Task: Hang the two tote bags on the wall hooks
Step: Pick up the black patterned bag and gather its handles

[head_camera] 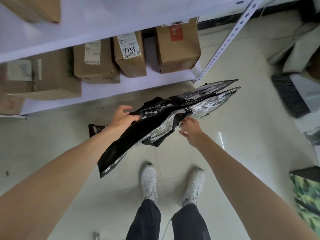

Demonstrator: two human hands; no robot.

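I hold flat tote bags over the tiled floor in front of a shelf. A black tote bag (119, 148) hangs down toward my feet, and my left hand (122, 118) grips its upper edge. A grey-and-white patterned tote bag (207, 99) stretches out to the right. My right hand (191, 129) pinches that patterned bag's dark handle strap at its near edge. Another dark piece (95, 129) shows behind my left wrist; whether it belongs to a bag I cannot tell. No wall hooks are in view.
A white metal shelf (97, 94) stands ahead with several cardboard boxes (176, 47) on it, its perforated upright (225, 44) slanting to the right. My white shoes (149, 182) stand on the glossy tiles. A black ribbed object (289, 96) and a green picture (306, 200) lie right.
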